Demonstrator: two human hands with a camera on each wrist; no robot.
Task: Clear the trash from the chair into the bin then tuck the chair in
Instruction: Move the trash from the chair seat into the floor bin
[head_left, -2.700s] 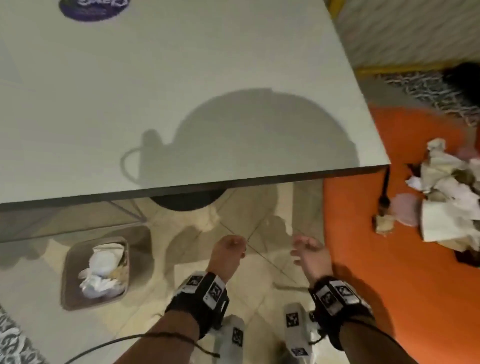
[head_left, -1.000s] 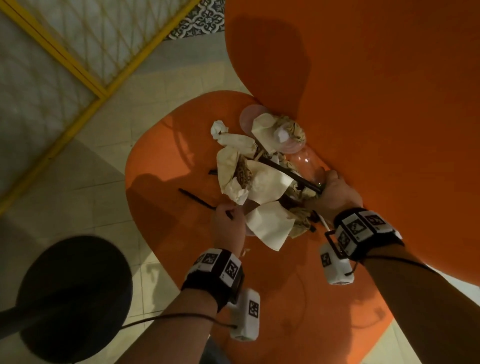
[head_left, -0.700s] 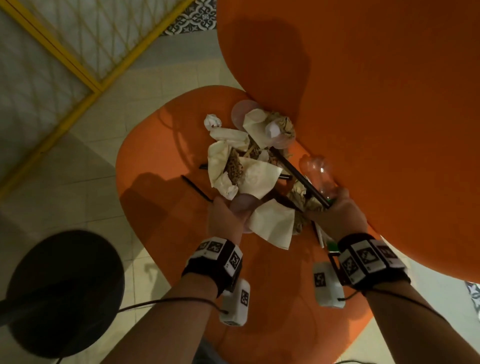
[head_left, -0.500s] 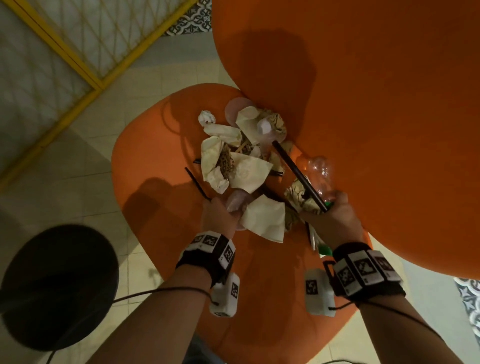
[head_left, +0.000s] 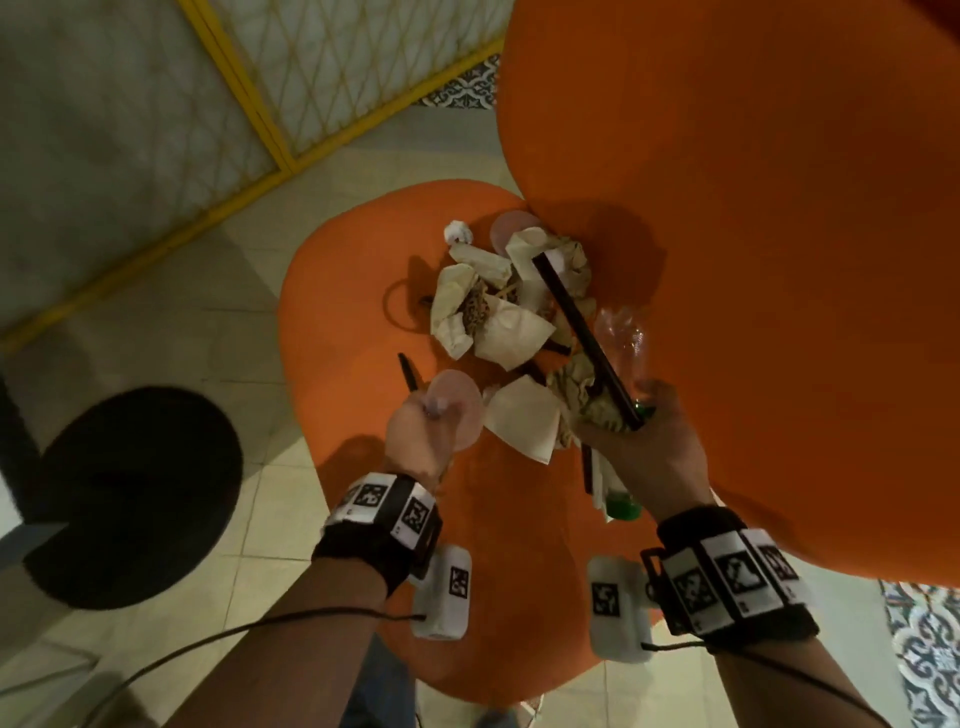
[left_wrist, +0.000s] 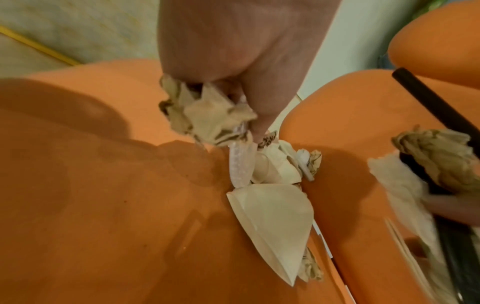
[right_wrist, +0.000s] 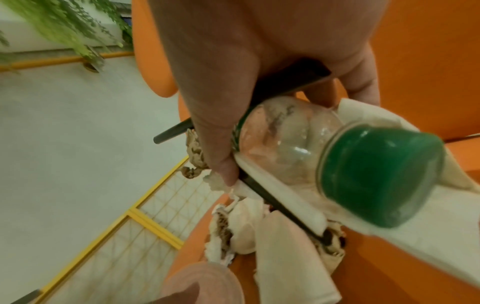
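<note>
The orange chair seat (head_left: 353, 312) bears a trash pile (head_left: 498, 312) of crumpled papers and napkins against the backrest (head_left: 753, 260). My left hand (head_left: 431, 410) is raised at the pile's near edge. It grips a pink translucent lid (head_left: 457, 410) and, in the left wrist view, a crumpled brown paper (left_wrist: 205, 119). My right hand (head_left: 623, 415) grips a clear bottle (right_wrist: 285, 139) with a green cap (right_wrist: 376, 174), together with a long black stick (head_left: 576, 322) and crumpled paper. A folded white napkin (head_left: 524, 423) sits between the hands.
A black round table base (head_left: 130, 493) stands on the tiled floor left of the chair. A yellow-framed lattice panel (head_left: 363, 67) runs along the back. A thin black utensil (head_left: 408, 371) lies loose on the seat.
The view swung from the table and bin to the chair. Both hands reached into the pile, closed on trash and drew back toward me, lifting the lid, bottle and stick.
</note>
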